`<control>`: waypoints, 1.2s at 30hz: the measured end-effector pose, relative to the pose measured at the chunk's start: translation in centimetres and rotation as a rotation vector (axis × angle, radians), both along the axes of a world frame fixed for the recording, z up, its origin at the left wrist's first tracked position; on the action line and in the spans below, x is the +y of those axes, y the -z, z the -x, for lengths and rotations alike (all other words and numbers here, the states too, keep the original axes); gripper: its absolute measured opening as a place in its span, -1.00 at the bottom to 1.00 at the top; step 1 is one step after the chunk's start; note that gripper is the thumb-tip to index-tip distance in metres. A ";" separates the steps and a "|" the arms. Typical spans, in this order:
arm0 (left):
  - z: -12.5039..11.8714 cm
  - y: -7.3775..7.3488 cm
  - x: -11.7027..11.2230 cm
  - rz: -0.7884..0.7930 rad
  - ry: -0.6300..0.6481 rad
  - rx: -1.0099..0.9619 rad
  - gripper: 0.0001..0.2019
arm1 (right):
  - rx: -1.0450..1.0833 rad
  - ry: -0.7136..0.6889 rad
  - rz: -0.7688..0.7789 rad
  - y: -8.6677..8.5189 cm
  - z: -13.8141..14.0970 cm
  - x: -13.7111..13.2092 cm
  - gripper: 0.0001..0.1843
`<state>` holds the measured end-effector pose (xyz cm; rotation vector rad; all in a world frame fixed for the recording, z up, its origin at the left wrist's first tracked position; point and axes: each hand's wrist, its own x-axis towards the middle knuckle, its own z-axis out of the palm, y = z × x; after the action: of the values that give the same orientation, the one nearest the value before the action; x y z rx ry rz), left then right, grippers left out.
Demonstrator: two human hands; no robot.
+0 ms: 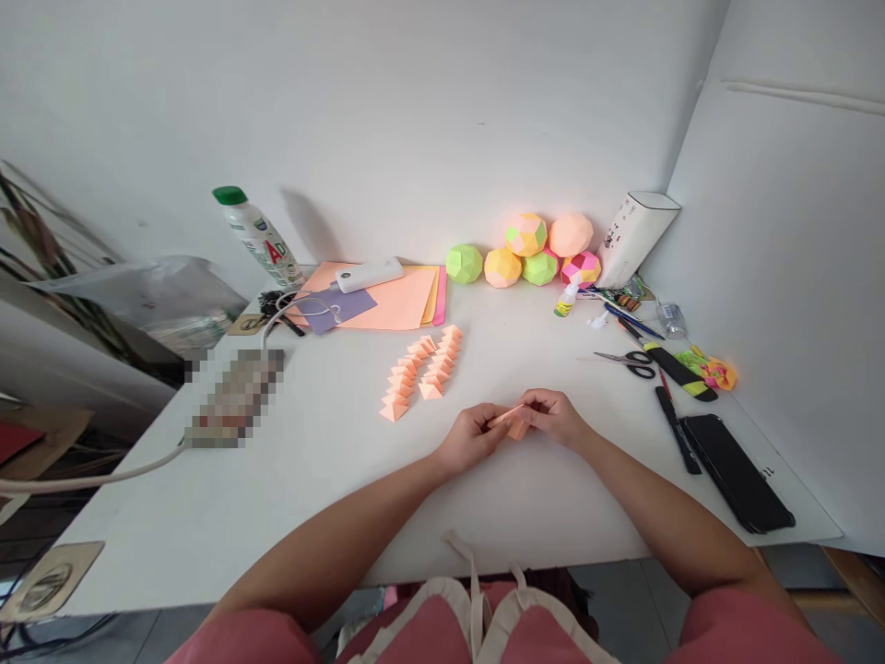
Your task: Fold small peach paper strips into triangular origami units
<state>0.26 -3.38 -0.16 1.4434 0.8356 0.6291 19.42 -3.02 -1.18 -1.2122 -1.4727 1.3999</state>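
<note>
Both hands meet over the front middle of the white table (346,498), pinching one small piece of folded orange paper (516,428) between them. My left hand (471,438) grips its left end, fingers closed. My right hand (553,417) has its thumb and fingers closed on the right end. Part of the paper is hidden behind the fingers. Beyond my left hand lie two rows of folded orange paper units, a left row (401,376) and a right row (441,361), each of several pointed pieces overlapping one another.
Faceted paper balls (502,267) are stacked by the back wall. Orange sheets (394,300) lie under a white power bank (370,274), near a bottle (259,240). On the right are a glue bottle (565,300), scissors (632,362), a cutter (681,371) and a black phone (737,475).
</note>
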 end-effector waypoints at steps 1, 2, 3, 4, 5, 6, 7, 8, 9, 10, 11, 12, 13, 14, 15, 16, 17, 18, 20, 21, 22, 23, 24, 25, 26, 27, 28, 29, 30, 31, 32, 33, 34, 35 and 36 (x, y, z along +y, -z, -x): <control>0.0 0.0 0.0 0.001 -0.001 0.000 -0.59 | 0.000 -0.001 -0.001 0.0 0.0 0.0 -0.76; 0.0 0.0 0.0 0.003 -0.001 -0.001 -0.60 | 0.000 0.000 -0.001 0.0 0.0 0.0 -0.76; 0.0 0.1 0.0 0.004 -0.002 -0.002 -0.60 | 0.001 0.001 -0.001 0.0 0.0 0.0 -0.76; 0.0 0.1 0.0 0.004 -0.003 -0.004 -0.60 | 0.002 -0.001 0.000 0.0 0.0 0.0 -0.76; 0.0 0.1 0.0 0.004 -0.003 -0.005 -0.60 | 0.000 -0.002 0.002 0.0 0.0 0.0 -0.75; 0.0 0.2 0.1 0.002 -0.002 -0.006 -0.59 | -0.003 -0.002 0.002 0.0 0.0 0.0 -0.74; 0.0 0.2 0.1 0.001 -0.001 -0.007 -0.59 | -0.007 -0.002 0.003 0.0 0.0 0.0 -0.74; 0.0 0.2 0.1 0.001 -0.001 -0.009 -0.59 | -0.011 -0.003 0.004 0.0 0.0 0.0 -0.73; 0.0 0.2 0.1 0.002 -0.002 -0.011 -0.59 | -0.013 -0.004 0.004 0.0 0.0 0.0 -0.73; 0.0 0.2 0.0 0.003 -0.003 -0.013 -0.59 | -0.013 -0.004 0.003 0.0 0.0 0.0 -0.73; 0.0 0.2 0.0 0.004 -0.004 -0.014 -0.59 | -0.012 -0.005 0.002 0.0 0.0 0.0 -0.73; 0.0 0.2 0.0 0.005 -0.006 -0.014 -0.59 | -0.011 -0.006 0.001 0.0 0.0 0.0 -0.74; 0.0 0.2 0.0 0.005 -0.007 -0.013 -0.59 | -0.011 -0.006 0.001 0.0 0.0 0.0 -0.74; 0.0 0.2 0.0 0.005 -0.007 -0.013 -0.58 | -0.011 -0.006 0.000 0.0 0.0 0.0 -0.73; 0.0 0.2 0.0 0.004 -0.008 -0.013 -0.58 | -0.011 -0.006 -0.001 0.0 0.0 0.0 -0.73; 0.0 0.2 0.0 0.003 -0.004 -0.013 -0.58 | -0.010 -0.004 -0.003 0.0 0.0 0.0 -0.72; 0.0 0.2 0.0 0.001 -0.003 -0.012 -0.58 | -0.009 -0.004 -0.004 0.0 0.0 0.0 -0.72; 0.0 0.2 0.0 0.000 -0.003 -0.010 -0.58 | -0.009 -0.003 -0.005 -0.1 0.1 0.0 -0.71; 0.0 0.2 0.0 0.000 -0.004 -0.008 -0.58 | -0.013 0.000 -0.002 -0.1 0.0 0.0 -0.71; 0.0 0.2 0.0 0.001 -0.004 -0.009 -0.58 | -0.014 0.000 0.000 -0.1 0.0 0.0 -0.72; 0.0 0.2 0.0 0.001 -0.005 -0.012 -0.58 | -0.012 -0.002 0.001 0.0 0.0 0.0 -0.72; 0.0 0.2 0.0 0.002 -0.006 -0.017 -0.58 | -0.008 -0.004 0.001 0.0 0.0 0.0 -0.73; 0.0 0.2 0.0 0.003 -0.005 -0.020 -0.59 | -0.004 -0.004 -0.001 0.0 0.0 0.0 -0.73; 0.0 0.1 0.0 0.004 -0.006 -0.022 -0.59 | -0.001 -0.004 -0.001 0.0 0.0 0.0 -0.73; 0.0 0.1 0.0 0.005 -0.006 -0.021 -0.59 | -0.001 -0.002 -0.001 0.0 0.0 0.0 -0.73; 0.0 0.1 0.0 0.005 -0.006 -0.018 -0.59 | -0.003 0.002 0.001 0.0 0.0 0.0 -0.73; 0.0 0.1 0.0 0.004 -0.006 -0.016 -0.59 | -0.006 0.006 0.004 0.0 0.0 0.0 -0.72; 0.0 0.1 0.0 0.003 -0.006 -0.015 -0.58 | -0.009 0.010 0.006 0.0 0.0 0.0 -0.72; 0.0 0.2 0.0 0.002 -0.006 -0.014 -0.58 | -0.012 0.009 0.007 -0.1 0.0 0.0 -0.72; 0.1 0.2 0.0 0.002 -0.006 -0.012 -0.58 | -0.013 0.008 0.005 -0.1 0.0 0.0 -0.71; 0.1 0.2 0.1 0.002 -0.006 -0.010 -0.58 | -0.015 0.005 0.003 -0.1 0.0 0.0 -0.71; 0.1 0.2 0.1 0.003 -0.007 -0.007 -0.58 | -0.016 0.004 0.000 0.0 0.0 0.0 -0.71; 0.1 0.2 0.1 0.004 -0.007 -0.005 -0.58 | -0.019 0.004 -0.002 0.0 0.0 0.0 -0.71; 0.1 0.2 0.1 0.004 -0.008 -0.005 -0.58 | -0.021 0.004 -0.003 0.0 0.0 0.0 -0.72; 0.0 0.2 0.1 0.004 -0.008 -0.006 -0.59 | -0.022 0.005 -0.003 0.0 0.0 0.0 -0.72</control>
<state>0.22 -3.32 -0.39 1.4345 0.8381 0.6374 19.40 -2.98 -1.18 -1.2324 -1.4850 1.3849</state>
